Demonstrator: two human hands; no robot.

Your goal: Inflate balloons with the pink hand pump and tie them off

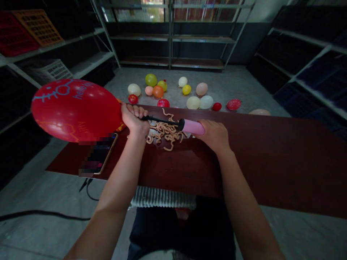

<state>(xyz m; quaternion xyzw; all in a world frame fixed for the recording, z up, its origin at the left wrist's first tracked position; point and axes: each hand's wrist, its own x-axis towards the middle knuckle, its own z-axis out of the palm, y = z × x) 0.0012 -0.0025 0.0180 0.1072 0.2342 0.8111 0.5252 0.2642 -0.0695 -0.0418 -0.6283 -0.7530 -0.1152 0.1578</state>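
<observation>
A large inflated red balloon (78, 110) with printed writing stretches out to the left, its neck in my left hand (135, 117). That hand's fingers are wrapped round the neck and the front end of a hand balloon pump (193, 127); the nozzle is hidden inside. My right hand (215, 135) is closed round the pump's pink barrel. A black rod runs between barrel and left hand. Beneath the pump lies a heap of beige, string-like twisted pieces (169, 135) on the dark red table (257, 155).
A phone (101, 155) lies at the table's left, partly blurred out. Beyond the far edge, several balloons, among them an orange balloon (158, 91), sit on the floor. Metal shelves (170, 38) stand behind; a black cable (46, 213) runs along the floor at left.
</observation>
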